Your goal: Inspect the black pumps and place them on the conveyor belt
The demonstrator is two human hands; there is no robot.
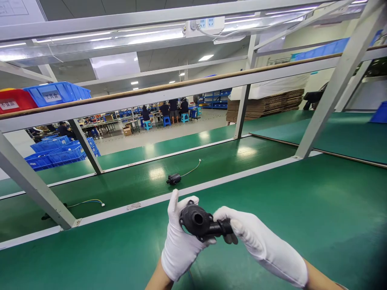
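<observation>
A black plastic water pump (196, 220) is held up over the green work surface, its round face with a central hole turned toward me. My left hand (181, 241), in a white glove, is closed around the body from the left and below, with the thumb sticking up. The gloved fingers of my right hand (246, 229) pinch the short outlet pipe (219, 228) on the pump's right side. Part of a thin cable shows below my left wrist. The back of the pump is hidden by my left hand.
Beyond the white rail lies a green belt with another black pump (173, 179) and its cable. A further cable (87, 202) lies left, partly behind a slanted metal post (36, 181). Blue bins (60, 94) stand on the upper shelf. People sit in the distance.
</observation>
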